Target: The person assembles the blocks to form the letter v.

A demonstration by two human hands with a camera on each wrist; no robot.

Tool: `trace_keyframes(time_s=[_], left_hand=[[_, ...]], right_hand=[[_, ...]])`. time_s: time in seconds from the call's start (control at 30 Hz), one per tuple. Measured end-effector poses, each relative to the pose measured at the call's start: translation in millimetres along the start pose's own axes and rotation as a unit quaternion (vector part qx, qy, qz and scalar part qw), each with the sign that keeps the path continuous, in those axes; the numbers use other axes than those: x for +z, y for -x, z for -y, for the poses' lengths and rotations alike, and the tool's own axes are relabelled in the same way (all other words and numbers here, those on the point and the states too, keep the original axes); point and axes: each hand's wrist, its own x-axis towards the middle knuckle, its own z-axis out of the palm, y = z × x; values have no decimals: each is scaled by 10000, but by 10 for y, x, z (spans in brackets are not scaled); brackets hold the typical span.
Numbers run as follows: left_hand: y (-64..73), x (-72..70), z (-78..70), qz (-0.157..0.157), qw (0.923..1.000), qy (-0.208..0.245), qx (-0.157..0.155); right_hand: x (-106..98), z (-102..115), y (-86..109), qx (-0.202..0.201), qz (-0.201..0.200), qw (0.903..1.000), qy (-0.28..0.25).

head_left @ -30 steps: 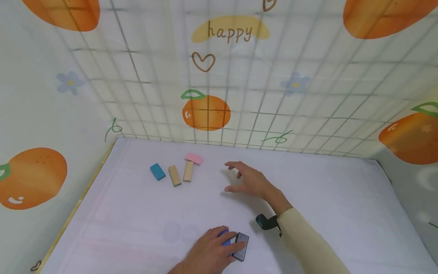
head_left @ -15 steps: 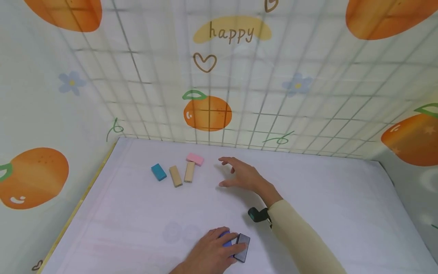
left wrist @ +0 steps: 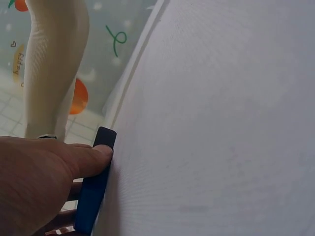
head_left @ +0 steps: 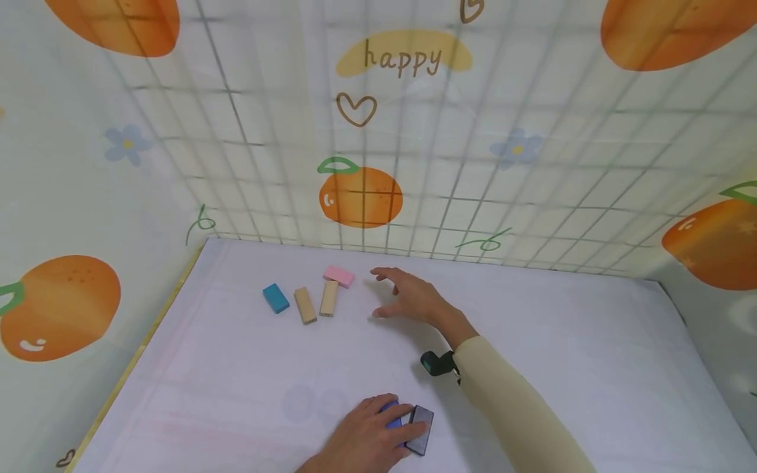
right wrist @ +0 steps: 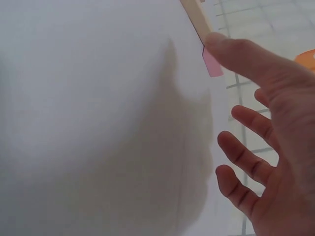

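My left hand (head_left: 369, 433) rests low in the head view with fingers spread over a blue block (head_left: 394, 423) and a dark grey block (head_left: 418, 445) on the table. The left wrist view has the thumb against the side of the dark and blue blocks (left wrist: 92, 199), and fingers beyond. My right hand (head_left: 415, 299) hovers above the table, thumb and fingers apart, nothing between them. Just left of its fingertips lie a pink block (head_left: 339, 276) and a pale wooden block (head_left: 329, 299), end to end. In the right wrist view the thumb overlaps the wooden block (right wrist: 196, 22).
Further left are another wooden block (head_left: 305, 306) and a teal block (head_left: 276, 298). A white cloth covers the table (head_left: 562, 355). Behind it rises a curtain (head_left: 284, 177) printed with oranges, and a side wall (head_left: 53, 197) stands at the left.
My right hand has moved left and slightly away from me, closer to the pink and wooden blocks. My left hand stays over the blue and dark grey blocks. The head view has shifted slightly.
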Motion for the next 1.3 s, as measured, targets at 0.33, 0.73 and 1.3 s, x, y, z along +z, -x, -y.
trace_keyframes(time_s=[0.33, 0.73, 1.3], left_hand=[[-2, 13, 1, -46, 10000, -74, 41], [10, 3, -5, -14, 10000, 16, 25], [2, 18, -8, -182, 9998, 71, 88]], right_hand=[[13, 58, -128, -70, 34, 9999, 84], [131, 110, -324, -81, -90, 9999, 90], [254, 197, -407, -149, -106, 9996, -192]])
